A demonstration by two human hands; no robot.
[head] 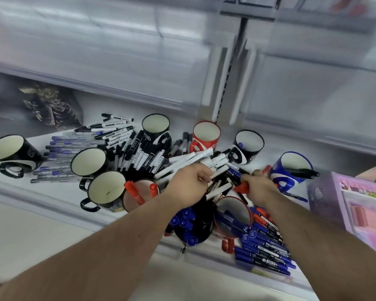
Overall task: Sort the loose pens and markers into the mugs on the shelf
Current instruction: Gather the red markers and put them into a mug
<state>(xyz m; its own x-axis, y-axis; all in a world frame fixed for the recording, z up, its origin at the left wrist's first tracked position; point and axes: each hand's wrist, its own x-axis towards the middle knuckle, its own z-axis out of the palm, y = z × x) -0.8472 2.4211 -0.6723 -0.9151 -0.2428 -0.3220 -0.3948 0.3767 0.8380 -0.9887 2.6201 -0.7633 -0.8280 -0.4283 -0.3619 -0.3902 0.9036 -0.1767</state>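
Meanwhile right hand [257, 187] grips red marker [242, 189] near shelf [52, 192] edge.

Bright, even, cool white light falls from overhead, with only faint soft shadows under the mugs [89, 162] and markers [143, 156]. The upper shelving [117, 51] is smeared by motion blur, its edges streaked. Wide-angle distortion bends the shelf [41, 192] front edge and stretches both forearms. The purple box [343, 205] at right is soft and slightly washed out.
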